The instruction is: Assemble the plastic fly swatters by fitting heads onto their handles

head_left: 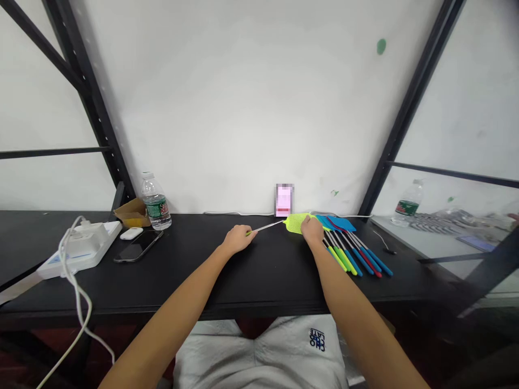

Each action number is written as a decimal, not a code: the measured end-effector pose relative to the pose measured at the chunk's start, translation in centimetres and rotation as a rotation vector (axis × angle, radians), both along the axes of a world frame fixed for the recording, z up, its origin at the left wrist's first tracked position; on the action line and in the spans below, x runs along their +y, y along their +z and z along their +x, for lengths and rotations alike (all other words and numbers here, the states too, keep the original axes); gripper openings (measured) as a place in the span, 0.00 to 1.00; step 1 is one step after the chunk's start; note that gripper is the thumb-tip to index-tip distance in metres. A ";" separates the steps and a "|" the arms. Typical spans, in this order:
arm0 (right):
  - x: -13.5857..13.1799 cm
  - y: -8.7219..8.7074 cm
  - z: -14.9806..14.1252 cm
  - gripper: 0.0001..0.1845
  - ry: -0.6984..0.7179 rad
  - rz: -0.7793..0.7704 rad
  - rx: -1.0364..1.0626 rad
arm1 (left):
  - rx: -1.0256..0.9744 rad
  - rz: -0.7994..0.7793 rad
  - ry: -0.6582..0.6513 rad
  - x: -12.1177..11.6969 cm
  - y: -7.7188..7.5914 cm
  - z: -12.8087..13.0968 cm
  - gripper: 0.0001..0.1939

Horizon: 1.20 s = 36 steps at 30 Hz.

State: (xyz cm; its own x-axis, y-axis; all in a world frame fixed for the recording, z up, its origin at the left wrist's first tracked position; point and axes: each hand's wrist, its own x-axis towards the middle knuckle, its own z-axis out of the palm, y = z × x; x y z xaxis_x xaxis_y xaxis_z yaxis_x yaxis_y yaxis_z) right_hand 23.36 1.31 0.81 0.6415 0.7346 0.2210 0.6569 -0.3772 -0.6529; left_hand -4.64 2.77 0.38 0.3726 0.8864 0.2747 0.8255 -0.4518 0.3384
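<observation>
I judge it midway: my left hand point(238, 239) and right hand point(312, 229) have fingers grasping one yellow-green swatter point(294, 223), the other swatters point(357, 263) lying on the worktop point(259, 273).

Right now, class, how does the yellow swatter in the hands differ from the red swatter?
The yellow swatter is held by the left hand and right hand; the red swatter lies in the pile. The yellow swatter runs crosswise; the red swatter's handle points toward the near edge of the table. Both have slim metallic shafts.

Meshed plastic swatter head point(292, 223), shiny metal shaft point(270, 226), matt tabletop point(263, 270), glossy phone point(139, 247), cloth trousers point(223, 354), box point(133, 207) apparently cardboard
</observation>
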 end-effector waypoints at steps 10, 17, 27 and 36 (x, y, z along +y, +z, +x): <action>-0.2 0.6 0.1 0.31 0.018 0.062 -0.063 | -0.012 0.000 0.015 0.2 -0.1 -0.2 0.23; 0.0 0.5 0.2 0.31 0.033 0.044 -0.054 | -0.006 0.005 0.019 0.2 -0.1 -0.1 0.22; -0.6 0.8 -0.1 0.29 0.029 0.070 -0.087 | -0.042 0.038 -0.035 0.5 -0.4 -0.3 0.24; -0.8 1.0 -0.2 0.27 0.008 0.113 -0.092 | -0.047 -0.002 -0.071 0.3 0.0 -0.5 0.28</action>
State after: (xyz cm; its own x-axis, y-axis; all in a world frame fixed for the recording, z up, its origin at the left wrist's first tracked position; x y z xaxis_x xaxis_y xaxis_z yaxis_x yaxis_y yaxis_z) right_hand 23.14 0.46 1.86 0.6089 0.7064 0.3608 0.7188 -0.2990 -0.6276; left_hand -5.12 3.03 0.36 0.4211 0.8587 0.2919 0.7746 -0.5079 0.3769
